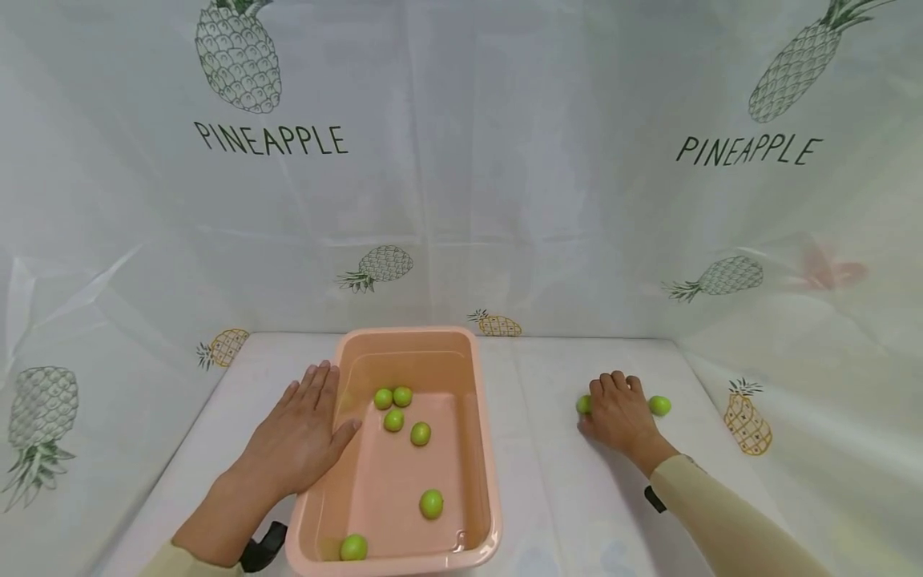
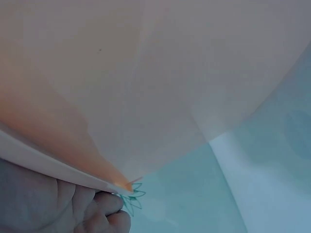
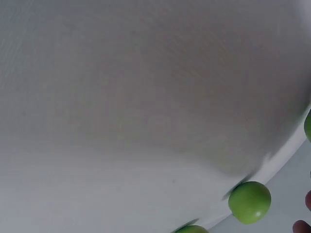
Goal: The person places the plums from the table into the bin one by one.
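Note:
A pink basin (image 1: 470, 417) stands on the table with several small round green fruits (image 1: 421, 433) inside. My left hand (image 1: 292, 441) rests along its left side, fingers straight and thumb over the rim; in the left wrist view the fingers (image 2: 99, 211) lie against the basin's rim (image 2: 53, 167). On the right, my right hand (image 1: 618, 417) is bent over the table. A green fruit (image 1: 583, 405) shows between its thumb and fingers, but contact is hidden. Another green fruit (image 1: 659, 405) lies to its right. The right wrist view shows a middle green fruit (image 3: 250, 202) apart from the fingertips (image 3: 302, 226).
A pale cloth (image 1: 461, 184) printed with pineapples hangs behind the white table (image 1: 537, 449) and along its sides. The black wrist straps (image 1: 263, 546) sit at both cuffs. Bare tabletop lies between the basin and the right hand.

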